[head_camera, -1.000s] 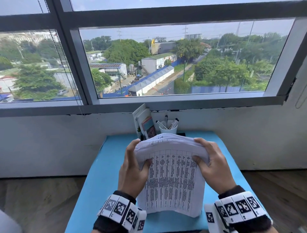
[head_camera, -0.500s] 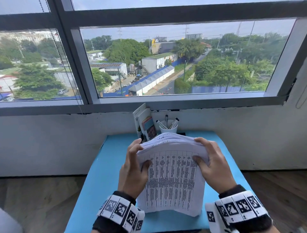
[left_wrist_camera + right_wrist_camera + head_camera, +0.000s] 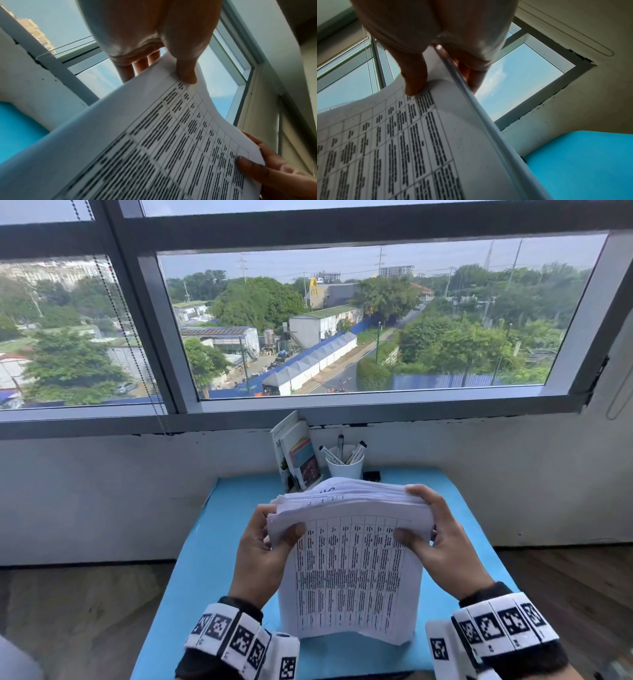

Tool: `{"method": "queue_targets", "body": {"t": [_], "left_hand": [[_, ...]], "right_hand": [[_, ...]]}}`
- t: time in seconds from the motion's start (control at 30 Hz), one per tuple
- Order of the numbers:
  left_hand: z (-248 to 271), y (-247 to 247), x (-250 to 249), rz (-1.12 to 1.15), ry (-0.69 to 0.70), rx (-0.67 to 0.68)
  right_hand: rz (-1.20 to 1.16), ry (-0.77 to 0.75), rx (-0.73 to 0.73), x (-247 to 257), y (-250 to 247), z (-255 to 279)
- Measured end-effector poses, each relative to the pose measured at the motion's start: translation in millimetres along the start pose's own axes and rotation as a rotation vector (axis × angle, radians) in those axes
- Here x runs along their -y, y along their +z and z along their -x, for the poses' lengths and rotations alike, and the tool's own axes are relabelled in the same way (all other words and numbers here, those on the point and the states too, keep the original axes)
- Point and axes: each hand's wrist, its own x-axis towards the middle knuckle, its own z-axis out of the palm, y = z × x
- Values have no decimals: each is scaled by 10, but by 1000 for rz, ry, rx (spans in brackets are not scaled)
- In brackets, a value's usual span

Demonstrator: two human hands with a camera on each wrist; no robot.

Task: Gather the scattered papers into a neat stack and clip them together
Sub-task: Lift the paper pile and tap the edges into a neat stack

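Your left hand (image 3: 262, 556) has shifted from cupping the top corner to pinching the left edge of the thick white stack of printed paper sheets (image 3: 349, 570), thumb in front. The stack stands upright on the blue table (image 3: 212, 542). Right of the stack, your right hand (image 3: 442, 546) pinches likewise. Top edges remain fanned: continue jogging before clipping.

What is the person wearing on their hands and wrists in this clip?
Both hands are bare, no gloves. Each wrist carries a white segmented band printed with black square fiducial markers, left band and right band, over dark black cuffs. A thin ring shows on the right hand.
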Motion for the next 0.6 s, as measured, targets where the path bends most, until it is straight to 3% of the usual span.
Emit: {"method": "queue_targets", "body": {"t": [0.07,0.2,0.3,0.4,0.6], "left_hand": [[18,27,83,18,-40,-31],[-15,136,181,70,-124,-119],[-120,214,120,114,-95,-134],[-195,158,155,51,-48,-131],[-164,151,371,116,-214,-49]], "right_hand": [[-97,42,3,-69,47,23],[-532,227,-80,-186,232,-28],[-594,192,-197,-97,227,-157],[-643,158,-159,-72,171,-230],[-563,322,-77,-328,283,-84]]}}
